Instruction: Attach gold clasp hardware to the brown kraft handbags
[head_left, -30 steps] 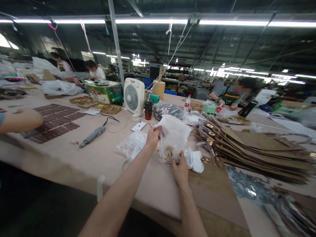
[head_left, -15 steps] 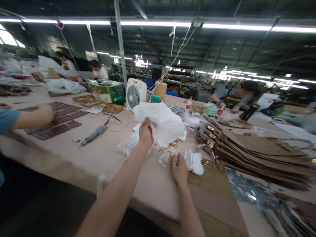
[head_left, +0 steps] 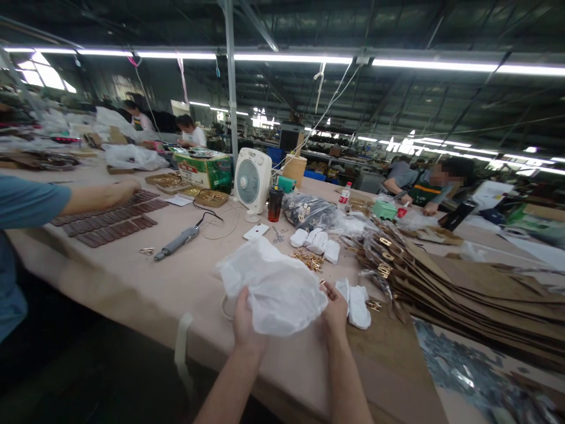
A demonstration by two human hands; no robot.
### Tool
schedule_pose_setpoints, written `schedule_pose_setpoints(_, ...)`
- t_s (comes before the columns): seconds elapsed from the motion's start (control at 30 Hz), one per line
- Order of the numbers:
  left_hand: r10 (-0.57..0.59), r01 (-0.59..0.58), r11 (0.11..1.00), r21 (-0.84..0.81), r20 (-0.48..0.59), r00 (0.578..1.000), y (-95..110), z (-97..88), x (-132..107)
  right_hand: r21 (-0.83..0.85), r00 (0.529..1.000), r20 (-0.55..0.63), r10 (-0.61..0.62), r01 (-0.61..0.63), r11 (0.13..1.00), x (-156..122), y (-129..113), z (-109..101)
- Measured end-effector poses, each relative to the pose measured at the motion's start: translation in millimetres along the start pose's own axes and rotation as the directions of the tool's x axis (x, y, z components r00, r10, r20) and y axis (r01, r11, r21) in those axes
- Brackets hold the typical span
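Observation:
A thin white sheet (head_left: 278, 288), crumpled and slightly see-through, is spread in front of me above the table. My left hand (head_left: 247, 324) is closed on its near left edge, with the fingers partly hidden behind it. At the sheet's right edge, my right hand (head_left: 335, 309) is closed, a small gold metal piece (head_left: 322, 282) showing at its fingertips. Whether that hand also grips the sheet, I cannot tell. Loose gold metal pieces (head_left: 308, 259) lie in a pile just beyond. White wrapped bundles (head_left: 359, 309) sit right of my right hand, near more gold pieces (head_left: 375, 304).
A grey electric screwdriver (head_left: 176, 242), a phone (head_left: 256, 231), a dark cup (head_left: 274, 203) and a fan (head_left: 252, 179) stand or lie beyond. Stacked brown panels (head_left: 450, 288) fill the right. At left, a co-worker's arm (head_left: 97, 197) reaches over brown strips (head_left: 119, 221).
The white sheet has come down and nearer with my left hand, uncovering the cup, the phone and white bundles. My right hand has moved slightly right, to the sheet's edge.

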State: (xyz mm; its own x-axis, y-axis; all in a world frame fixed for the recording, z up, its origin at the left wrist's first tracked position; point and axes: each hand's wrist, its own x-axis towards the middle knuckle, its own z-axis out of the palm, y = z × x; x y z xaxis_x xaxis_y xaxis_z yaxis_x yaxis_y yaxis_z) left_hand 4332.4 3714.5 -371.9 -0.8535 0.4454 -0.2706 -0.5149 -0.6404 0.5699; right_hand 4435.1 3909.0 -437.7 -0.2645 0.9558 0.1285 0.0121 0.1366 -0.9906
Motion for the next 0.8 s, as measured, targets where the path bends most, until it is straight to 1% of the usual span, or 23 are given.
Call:
schedule_pose_setpoints(0.07, -0.064, 0.066, 0.996, 0.058, -0.021, 0.998, -12.5, -17.4, -18.5, 0.108, 0.993, 0.013, 0.119, -0.120, 0.987, 5.3, -5.9, 3.3)
schedule_pose_setpoints(0.1, -0.097, 0.099, 0.994, 0.055, -0.048, 0.994, -18.7, -24.3, -26.3, 0.161, 0.988, 0.020, 0.155, -0.156, 0.975, 8.0, -10.1, 5.8)
schedule_pose_setpoints(0.13, -0.130, 0.133, 0.991, 0.032, -0.088, 0.988, -24.4, -30.0, -33.0, 0.229, 0.986, 0.022, 0.167, -0.168, 0.959, 10.9, -14.9, 8.6)
schedule_pose_setpoints(0.2, -0.212, 0.208, 0.977, -0.045, -0.185, 0.960, -33.0, -37.7, -43.3, 0.378, 0.985, 0.027, 0.172, -0.170, 0.910, 17.0, -26.0, 14.7)
schedule_pose_setpoints(0.27, -0.271, 0.253, 0.962, -0.102, -0.260, 0.927, -37.1, -40.5, -50.0, 0.487, 0.987, 0.045, 0.157, -0.158, 0.859, 22.6, -38.8, 20.4)
schedule_pose_setpoints(0.3, -0.280, 0.259, 0.960, -0.110, -0.282, 0.918, -37.6, -40.5, -52.1, 0.525, 0.988, 0.058, 0.140, -0.149, 0.838, 25.0, -45.7, 22.8)
schedule_pose_setpoints(0.37, -0.258, 0.238, 0.966, -0.100, -0.313, 0.914, -36.9, -38.6, -54.1, 0.582, 0.991, 0.092, 0.095, -0.131, 0.803, 28.7, -60.4, 26.8)
schedule_pose_setpoints(0.5, -0.164, 0.151, 0.987, -0.062, -0.360, 0.919, -35.9, -35.6, -51.9, 0.637, 0.982, 0.187, -0.013, -0.112, 0.763, 33.6, -93.2, 31.6)
schedule_pose_setpoints(0.57, -0.145, 0.134, 0.989, -0.055, -0.346, 0.927, -37.6, -36.3, -50.3, 0.677, 0.978, 0.197, -0.071, -0.084, 0.731, 37.1, -110.9, 31.8)
schedule_pose_setpoints(0.7, -0.112, 0.102, 0.993, -0.051, -0.274, 0.955, -41.7, -37.5, -50.6, 0.786, 0.979, 0.145, -0.147, -0.023, 0.618, 45.9, -141.6, 27.4)
schedule_pose_setpoints(0.73, -0.105, 0.097, 0.994, -0.045, -0.265, 0.959, -42.0, -37.1, -50.9, 0.793, 0.978, 0.142, -0.151, -0.021, 0.608, 46.7, -146.1, 25.4)
schedule_pose_setpoints(0.8, -0.112, 0.109, 0.994, -0.026, -0.249, 0.962, -42.0, -35.9, -51.0, 0.784, 0.978, 0.155, -0.143, -0.034, 0.620, 43.6, -148.4, 20.0)
